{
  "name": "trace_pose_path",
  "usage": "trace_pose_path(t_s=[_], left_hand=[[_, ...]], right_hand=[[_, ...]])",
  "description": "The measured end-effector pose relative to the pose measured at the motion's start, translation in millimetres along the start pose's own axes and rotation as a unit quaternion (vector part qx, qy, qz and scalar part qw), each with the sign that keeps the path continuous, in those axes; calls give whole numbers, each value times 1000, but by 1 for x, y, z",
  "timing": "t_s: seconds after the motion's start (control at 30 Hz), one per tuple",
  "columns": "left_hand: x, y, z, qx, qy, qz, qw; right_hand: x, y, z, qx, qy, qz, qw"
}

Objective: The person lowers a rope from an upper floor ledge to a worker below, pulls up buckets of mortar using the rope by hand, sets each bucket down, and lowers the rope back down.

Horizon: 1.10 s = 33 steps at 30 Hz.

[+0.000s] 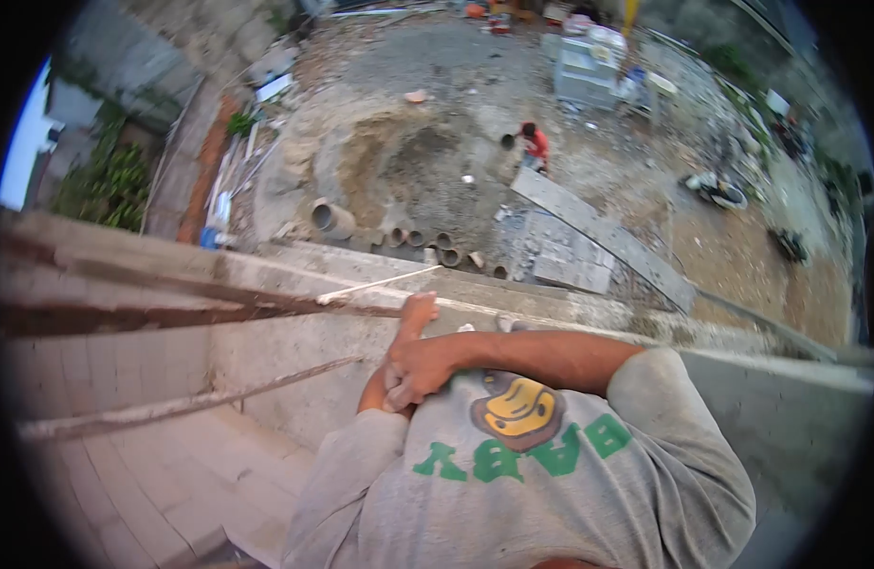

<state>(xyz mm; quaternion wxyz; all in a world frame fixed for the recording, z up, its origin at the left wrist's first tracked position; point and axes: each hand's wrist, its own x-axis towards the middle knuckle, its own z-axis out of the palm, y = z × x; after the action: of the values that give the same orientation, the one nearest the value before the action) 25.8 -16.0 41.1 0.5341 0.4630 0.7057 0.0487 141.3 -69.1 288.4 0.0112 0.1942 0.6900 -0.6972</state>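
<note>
Apparent pause: right hand [420,368] closed around left forearm [373,391]; left hand [419,311] near concrete ledge [541,302], grip unclear. Reaching needs right hand freed.

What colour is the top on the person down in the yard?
Red top; shows in the head view, the only one, though small.
</note>
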Motion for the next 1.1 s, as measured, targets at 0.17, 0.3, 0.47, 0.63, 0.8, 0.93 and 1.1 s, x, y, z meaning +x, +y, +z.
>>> trace_pose_path(t_s=[0.17, 0.3, 0.47, 0.63, 0.8, 0.93, 1.1], left_hand=[[24, -12, 2, -22, -44, 43, 998], [25, -37, -10, -48, -11, -7, 999], [-5, -35, -25, -81, 58, -5, 995], [13, -50, -16, -74, 36, 20, 996], [21, -75, -24, 23, 81, 72, 994], [23, -102, -48, -74, 92, 100, 988], [-34, -109, -112, -356, 140, 52, 922]], right_hand=[[21, 19, 1, -186, 50, -67, 979], [29, 17, -3, -266, 76, -37, 960], [31, 5, 5, -13, -37, -15, 999], [44, 1, 6, -194, -10, -36, 980], [67, 30, 8, -389, 109, -19, 915], [61, 66, -12, -345, 211, 75, 911], [44, 125, -24, -203, 299, 95, 927]])
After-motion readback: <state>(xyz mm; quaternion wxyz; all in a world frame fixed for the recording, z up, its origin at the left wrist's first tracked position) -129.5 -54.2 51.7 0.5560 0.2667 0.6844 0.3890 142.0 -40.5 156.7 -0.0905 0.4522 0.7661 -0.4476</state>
